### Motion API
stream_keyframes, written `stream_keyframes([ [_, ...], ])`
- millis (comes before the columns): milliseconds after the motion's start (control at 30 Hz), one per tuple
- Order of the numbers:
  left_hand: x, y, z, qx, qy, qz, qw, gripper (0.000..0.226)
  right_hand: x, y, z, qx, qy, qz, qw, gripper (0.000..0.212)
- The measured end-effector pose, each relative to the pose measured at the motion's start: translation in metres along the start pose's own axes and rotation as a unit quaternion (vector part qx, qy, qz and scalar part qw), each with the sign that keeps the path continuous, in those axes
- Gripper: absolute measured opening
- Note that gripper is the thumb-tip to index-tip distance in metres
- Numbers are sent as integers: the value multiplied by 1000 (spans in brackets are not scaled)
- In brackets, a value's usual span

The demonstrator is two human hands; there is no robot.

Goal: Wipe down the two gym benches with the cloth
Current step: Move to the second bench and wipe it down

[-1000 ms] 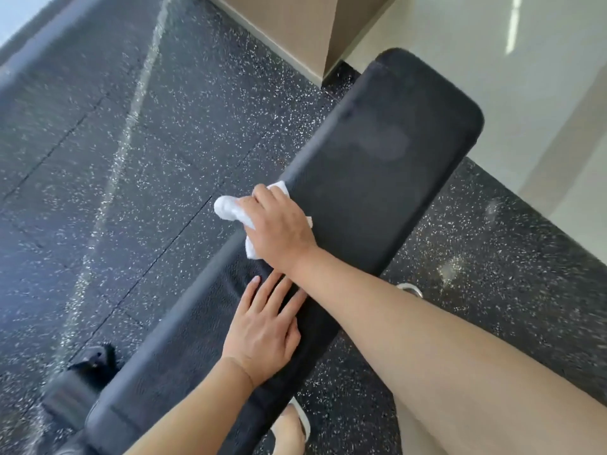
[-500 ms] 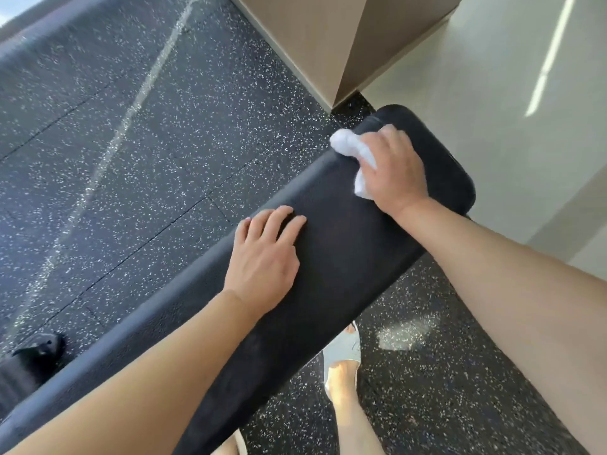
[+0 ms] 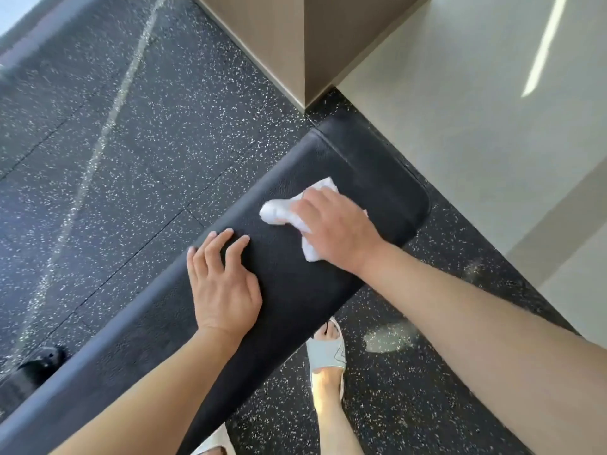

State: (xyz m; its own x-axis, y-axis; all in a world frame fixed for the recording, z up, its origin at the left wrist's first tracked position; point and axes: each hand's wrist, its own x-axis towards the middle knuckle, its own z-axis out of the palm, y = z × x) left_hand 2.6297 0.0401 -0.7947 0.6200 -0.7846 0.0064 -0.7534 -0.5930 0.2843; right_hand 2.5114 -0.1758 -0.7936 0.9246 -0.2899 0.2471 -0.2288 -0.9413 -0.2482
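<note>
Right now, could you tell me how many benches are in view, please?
1. The bench runs from lower left to centre right, with the left hand flat on it and the right hand pressing the cloth near its far end. The second bench is out of frame.

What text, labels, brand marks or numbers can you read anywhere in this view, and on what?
None: no readable text shows.
Bench: plain black pad, no logo visible.
Cloth: plain white.
Sandal: no mark legible.
Floor: only speckles and a pale line.
</note>
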Motion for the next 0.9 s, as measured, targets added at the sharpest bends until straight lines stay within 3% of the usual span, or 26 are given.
stream_keyframes([
  [133,-2,-1,3,-1,5,-6,1000,51,20,61,-14,-51,21,155,986,26],
  [300,0,0,-1,-21,-5,-3,1000,51,30,20,-4,-62,43,265,961,18],
  [600,-41,-48,-16,-35,-64,91,993,59,36,-21,-1,-72,5,288,955,19],
  [900,-165,-161,-61,-3,-98,53,994,62,36,-209,50,-16,-39,171,984,25],
])
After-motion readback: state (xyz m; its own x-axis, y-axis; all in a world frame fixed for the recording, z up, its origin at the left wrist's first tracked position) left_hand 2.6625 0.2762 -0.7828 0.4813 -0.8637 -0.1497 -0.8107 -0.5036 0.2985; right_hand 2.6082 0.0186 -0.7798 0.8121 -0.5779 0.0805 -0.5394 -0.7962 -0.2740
